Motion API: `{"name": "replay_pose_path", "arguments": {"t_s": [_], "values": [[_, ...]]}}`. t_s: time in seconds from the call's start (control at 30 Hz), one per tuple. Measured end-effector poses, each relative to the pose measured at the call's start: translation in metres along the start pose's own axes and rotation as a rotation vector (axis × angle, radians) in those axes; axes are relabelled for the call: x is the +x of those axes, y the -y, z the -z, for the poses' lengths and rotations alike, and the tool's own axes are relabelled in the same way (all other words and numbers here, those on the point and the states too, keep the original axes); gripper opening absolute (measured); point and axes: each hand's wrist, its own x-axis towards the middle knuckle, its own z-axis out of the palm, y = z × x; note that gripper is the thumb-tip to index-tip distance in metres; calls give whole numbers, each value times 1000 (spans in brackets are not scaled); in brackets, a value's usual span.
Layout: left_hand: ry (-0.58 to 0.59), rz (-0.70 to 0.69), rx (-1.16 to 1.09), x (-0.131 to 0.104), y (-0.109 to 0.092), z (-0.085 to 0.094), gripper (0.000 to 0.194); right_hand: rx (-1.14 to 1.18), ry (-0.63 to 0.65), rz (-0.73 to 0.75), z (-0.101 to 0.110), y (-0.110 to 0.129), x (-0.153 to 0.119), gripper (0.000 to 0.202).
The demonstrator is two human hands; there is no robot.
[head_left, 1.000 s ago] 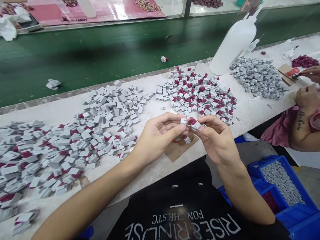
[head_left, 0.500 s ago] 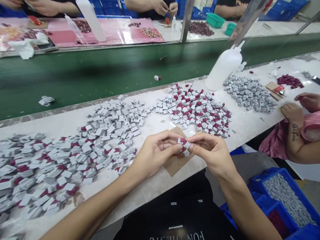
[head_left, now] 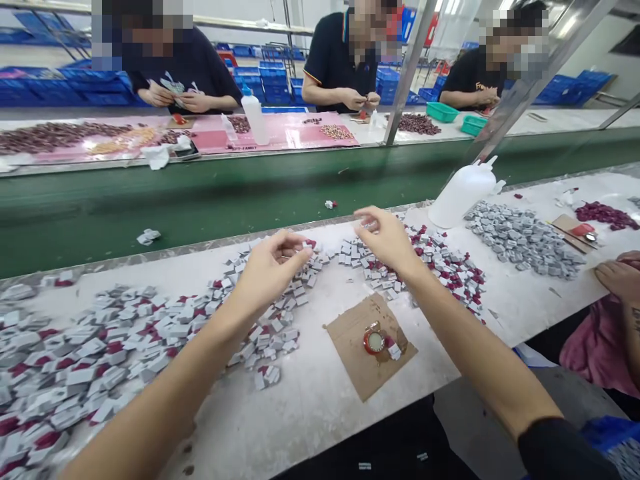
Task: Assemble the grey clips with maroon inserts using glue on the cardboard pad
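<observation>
My left hand (head_left: 267, 273) is over the pile of grey pieces (head_left: 295, 287), with a small maroon-and-grey piece (head_left: 311, 245) pinched at its thumb and fingertips. My right hand (head_left: 386, 241) reaches over the near-left part of the mixed grey-and-maroon pile (head_left: 445, 257); its thumb and bent fingers are apart, and nothing shows between them. Below and between my arms lies a square of brown cardboard (head_left: 357, 367). On it sits a small round red-rimmed cap (head_left: 374, 341) with something pale inside. Touching or just beside the cap is another grey-and-maroon piece (head_left: 394, 350).
Many grey and maroon pieces (head_left: 75, 373) spread across the left of the table. A white squeeze bottle (head_left: 463, 197) stands behind the right pile, near more grey pieces (head_left: 525, 240). A green strip (head_left: 280, 193) separates the benches. Co-workers sit opposite; another person's hand (head_left: 615, 277) is at right.
My hands have separated and moved forward from above the cardboard, uncovering it and the cap. The left went toward the grey pile, the right toward the mixed pile. The view has tilted up.
</observation>
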Motion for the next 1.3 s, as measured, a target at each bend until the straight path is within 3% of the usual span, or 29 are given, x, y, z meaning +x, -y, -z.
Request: {"name": "replay_pose_path", "arguments": {"t_s": [0.1, 0.2, 0.3, 0.43, 0.53, 0.67, 0.73, 0.87, 0.93, 1.03, 1.3], "values": [[-55, 59, -36, 22, 12, 2, 32, -72, 35, -2, -37, 15, 69, 38], [-67, 94, 49, 45, 16, -2, 25, -65, 87, -18, -71, 28, 113, 35], [-104, 104, 151, 74, 15, -4, 18, -1, 116, -44, -86, 34, 134, 41], [-140, 135, 266, 120, 21, -9, 22, 172, 95, -87, -71, 27, 131, 28], [-137, 182, 343, 150, 29, -21, 25, 356, 70, -95, -40, 16, 103, 14], [-98, 213, 439, 171, 32, -41, 20, 548, 59, -93, 10, -3, 37, 30], [-84, 191, 488, 169, 29, -45, 15, 696, 58, -96, 32, -15, -1, 37], [-32, 46, 620, 139, 23, -38, 56, 861, -42, -171, 62, -38, -73, 38], [179, -159, 792, 120, 24, -30, 59, 872, -117, -231, 69, -48, -103, 35], [456, -252, 928, 101, 32, -22, 43, 945, -194, -325, 68, -58, -136, 35], [430, -237, 1011, 103, 46, -20, 44, 1094, -177, -362, 53, -58, -170, 33]]}}
